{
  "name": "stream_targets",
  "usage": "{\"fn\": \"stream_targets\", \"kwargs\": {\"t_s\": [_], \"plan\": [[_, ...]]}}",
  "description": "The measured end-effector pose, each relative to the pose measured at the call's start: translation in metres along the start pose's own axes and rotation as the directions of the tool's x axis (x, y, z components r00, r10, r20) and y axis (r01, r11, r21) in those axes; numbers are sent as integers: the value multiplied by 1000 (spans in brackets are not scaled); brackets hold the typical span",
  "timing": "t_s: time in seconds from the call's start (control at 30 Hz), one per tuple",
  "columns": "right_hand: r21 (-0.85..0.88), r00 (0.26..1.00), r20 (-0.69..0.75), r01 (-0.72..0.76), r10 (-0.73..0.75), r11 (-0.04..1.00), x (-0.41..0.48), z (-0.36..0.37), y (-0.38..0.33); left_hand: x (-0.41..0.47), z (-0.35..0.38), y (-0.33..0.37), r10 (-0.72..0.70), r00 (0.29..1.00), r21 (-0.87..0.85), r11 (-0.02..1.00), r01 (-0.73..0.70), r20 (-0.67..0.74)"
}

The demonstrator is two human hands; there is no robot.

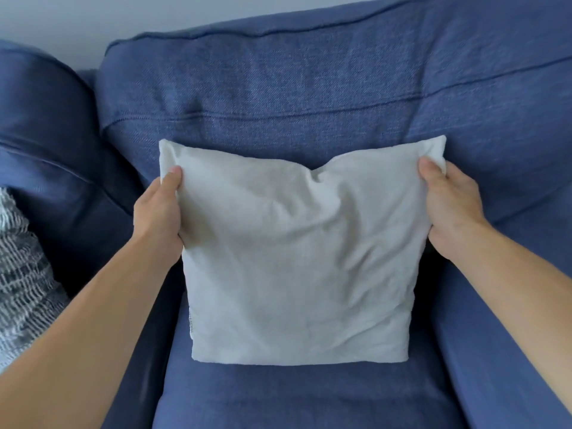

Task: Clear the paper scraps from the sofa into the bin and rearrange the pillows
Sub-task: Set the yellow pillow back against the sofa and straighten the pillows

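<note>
Pillow (pixel 297 252), white and soft, stood against the sofa (pixel 294 88) backrest; left hand (pixel 159 212) and right hand (pixel 448 205) pinched its upper corners, which looked light and crushable.

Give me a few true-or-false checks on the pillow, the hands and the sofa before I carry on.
1. Both hands grip the white pillow by its upper corners. True: the left hand and the right hand each pinch one corner.
2. The pillow lies flat on the floor. False: it stands upright against the blue sofa backrest.
3. Paper scraps lie on the seat cushion in front of the pillow. False: none show there.
4. A patterned grey-and-white fabric shows at the left edge. True.
5. The pillow's top edge is dented in the middle. True.
</note>
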State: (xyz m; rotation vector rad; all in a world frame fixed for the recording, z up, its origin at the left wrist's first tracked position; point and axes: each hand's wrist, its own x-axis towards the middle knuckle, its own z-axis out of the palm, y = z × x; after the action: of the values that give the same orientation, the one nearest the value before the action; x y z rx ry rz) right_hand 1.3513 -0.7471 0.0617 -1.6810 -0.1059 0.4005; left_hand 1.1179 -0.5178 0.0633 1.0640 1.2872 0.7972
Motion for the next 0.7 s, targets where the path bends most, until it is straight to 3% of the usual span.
{"fn": "stream_targets", "kwargs": {"t_s": [0.2,0.3,0.33,0.4,0.5,0.6,0.63,0.7], "plan": [[-38,995,-70,70,-73,997,9,2,1,11,10,-4,179,981,47,983,-176,-80],[-294,962,-121,199,-243,935,3,1,8,1,8,-7,354,929,253,914,-318,-110],[-396,935,-119,265,-335,879,-2,1,9,-3,9,-9,465,882,395,826,-402,-74],[-573,832,10,459,-554,679,-16,13,8,-13,14,-11,674,730,601,538,-591,115],[-645,639,389,703,-664,299,-36,38,12,-35,31,-19,722,543,642,179,-745,429],[-582,525,625,807,-578,103,-44,55,23,-42,41,-30,639,484,617,18,-786,598],[-586,521,652,807,-551,70,-41,53,25,-40,42,-30,616,480,616,-11,-788,625],[-641,582,644,765,-496,65,-29,46,25,-30,36,-30,584,494,634,-46,-772,644]]}}
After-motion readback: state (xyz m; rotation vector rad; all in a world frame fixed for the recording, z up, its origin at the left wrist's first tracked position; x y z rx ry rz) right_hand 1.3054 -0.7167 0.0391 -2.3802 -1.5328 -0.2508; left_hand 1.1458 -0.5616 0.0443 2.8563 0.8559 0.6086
